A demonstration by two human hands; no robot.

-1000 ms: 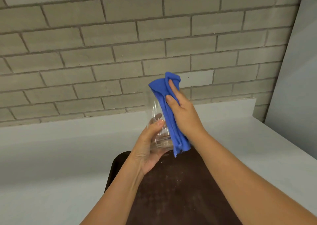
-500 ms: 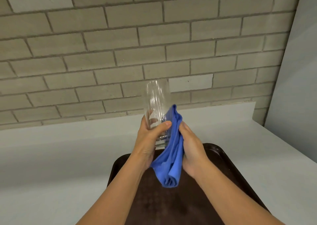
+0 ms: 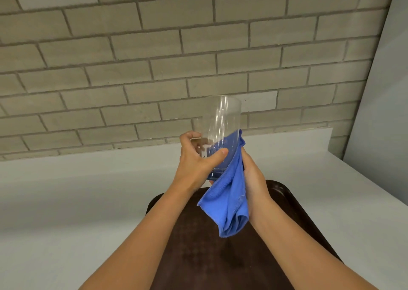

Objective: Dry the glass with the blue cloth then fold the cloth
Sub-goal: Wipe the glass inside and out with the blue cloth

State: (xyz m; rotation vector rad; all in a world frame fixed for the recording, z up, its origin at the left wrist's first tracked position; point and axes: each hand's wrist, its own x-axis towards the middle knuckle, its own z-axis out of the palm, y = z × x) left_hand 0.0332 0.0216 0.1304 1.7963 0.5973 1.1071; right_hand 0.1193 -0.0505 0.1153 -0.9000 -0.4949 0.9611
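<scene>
A tall clear glass (image 3: 223,121) is held upright above the tray, mouth up. My left hand (image 3: 197,163) wraps around its lower half, thumb across the front. The blue cloth (image 3: 229,201) is pressed against the glass's lower right side and base, and its loose end hangs down over the tray. My right hand (image 3: 254,179) grips the cloth from the right, with its fingers hidden behind the fabric.
A dark brown tray (image 3: 293,203) lies on the pale countertop (image 3: 66,201) under my forearms. A brick wall (image 3: 154,57) rises behind the counter, and a pale side wall (image 3: 384,91) closes off the right.
The cloth has slid from the glass's rim down to its lower side and base. My right hand dropped with it. The glass now stands bare at the top, slightly turned.
</scene>
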